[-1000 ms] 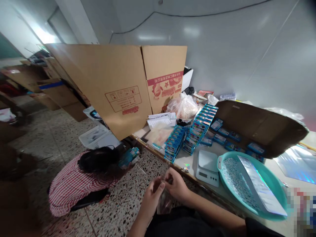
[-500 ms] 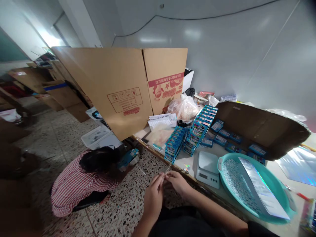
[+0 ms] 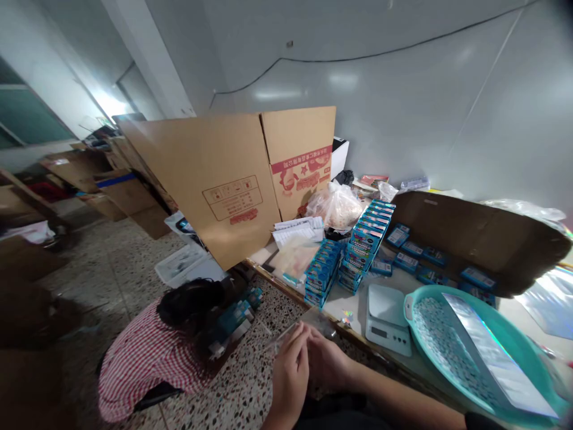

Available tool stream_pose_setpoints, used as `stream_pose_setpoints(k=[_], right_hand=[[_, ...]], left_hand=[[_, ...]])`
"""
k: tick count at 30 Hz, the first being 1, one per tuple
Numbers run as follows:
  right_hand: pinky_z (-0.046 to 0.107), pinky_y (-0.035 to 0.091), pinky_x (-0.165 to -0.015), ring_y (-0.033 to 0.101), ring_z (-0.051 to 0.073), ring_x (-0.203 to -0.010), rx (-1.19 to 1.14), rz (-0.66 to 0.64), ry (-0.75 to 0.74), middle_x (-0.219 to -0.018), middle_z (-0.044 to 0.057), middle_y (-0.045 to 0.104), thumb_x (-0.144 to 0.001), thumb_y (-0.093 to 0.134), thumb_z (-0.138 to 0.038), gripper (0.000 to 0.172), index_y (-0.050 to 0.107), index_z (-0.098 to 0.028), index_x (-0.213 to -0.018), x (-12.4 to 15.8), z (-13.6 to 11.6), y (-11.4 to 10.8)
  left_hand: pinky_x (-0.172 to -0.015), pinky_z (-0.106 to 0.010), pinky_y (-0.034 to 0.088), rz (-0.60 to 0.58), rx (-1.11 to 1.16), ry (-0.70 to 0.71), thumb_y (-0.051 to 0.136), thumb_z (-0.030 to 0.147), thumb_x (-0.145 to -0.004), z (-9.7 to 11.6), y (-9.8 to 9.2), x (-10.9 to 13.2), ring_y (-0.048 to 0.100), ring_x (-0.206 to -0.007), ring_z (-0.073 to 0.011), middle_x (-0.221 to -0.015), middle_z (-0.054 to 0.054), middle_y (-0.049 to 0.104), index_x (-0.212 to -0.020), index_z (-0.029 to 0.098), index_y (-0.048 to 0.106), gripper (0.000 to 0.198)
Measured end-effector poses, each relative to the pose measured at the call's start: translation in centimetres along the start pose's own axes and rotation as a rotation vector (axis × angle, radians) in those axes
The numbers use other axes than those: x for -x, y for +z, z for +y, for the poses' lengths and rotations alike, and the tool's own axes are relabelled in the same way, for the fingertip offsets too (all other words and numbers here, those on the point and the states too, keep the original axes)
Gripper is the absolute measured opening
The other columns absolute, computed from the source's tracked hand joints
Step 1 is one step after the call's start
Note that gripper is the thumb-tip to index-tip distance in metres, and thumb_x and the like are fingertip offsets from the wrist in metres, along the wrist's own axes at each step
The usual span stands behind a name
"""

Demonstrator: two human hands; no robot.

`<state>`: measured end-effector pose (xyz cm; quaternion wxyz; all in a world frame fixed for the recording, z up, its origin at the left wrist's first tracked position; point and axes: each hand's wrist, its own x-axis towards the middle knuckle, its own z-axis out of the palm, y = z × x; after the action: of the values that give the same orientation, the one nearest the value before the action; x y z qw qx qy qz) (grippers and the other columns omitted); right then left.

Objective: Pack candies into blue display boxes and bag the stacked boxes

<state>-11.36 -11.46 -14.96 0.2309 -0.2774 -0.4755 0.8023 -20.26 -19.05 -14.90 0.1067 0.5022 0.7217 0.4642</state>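
My left hand (image 3: pixel 290 373) and my right hand (image 3: pixel 326 361) meet low in the middle of the view, in front of the table edge. Both pinch a small clear plastic bag (image 3: pixel 293 330) that they hold flat between them; I cannot make out what is in it. Just right of my hands a white digital scale (image 3: pixel 387 310) sits on the table. Beside the scale stands a teal basin (image 3: pixel 481 352) holding small pale pieces and a shiny holographic sheet.
Rows of blue card packs (image 3: pixel 353 248) stand upright behind the scale, with more inside an open brown carton (image 3: pixel 474 239). A tall cardboard box (image 3: pixel 237 176) stands at the table's left end. A person in a red checked shirt (image 3: pixel 147 358) crouches on the terrazzo floor.
The view has tilted up, so everything sits lower in frame. My hands have drawn the small bag out flat between them and moved a little to the right.
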Motion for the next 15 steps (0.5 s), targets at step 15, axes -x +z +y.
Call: stream_pose_setpoints(k=[15], right_hand=[[0.043,0.047,-0.097,0.06,0.029,-0.112,0.053,0.044,-0.088,-0.103,0.008,0.067,-0.078,0.048,-0.086,0.069,0.065,-0.027,-0.109,-2.4,1.4,-0.1]], left_hand=[[-0.093,-0.034,0.057,0.119,-0.031,0.085,0.051,0.026,-0.097,1.3,-0.5,0.1,0.07,-0.105,-0.02,-0.107,-0.009,0.075,-0.099,0.023,0.066,0.016]])
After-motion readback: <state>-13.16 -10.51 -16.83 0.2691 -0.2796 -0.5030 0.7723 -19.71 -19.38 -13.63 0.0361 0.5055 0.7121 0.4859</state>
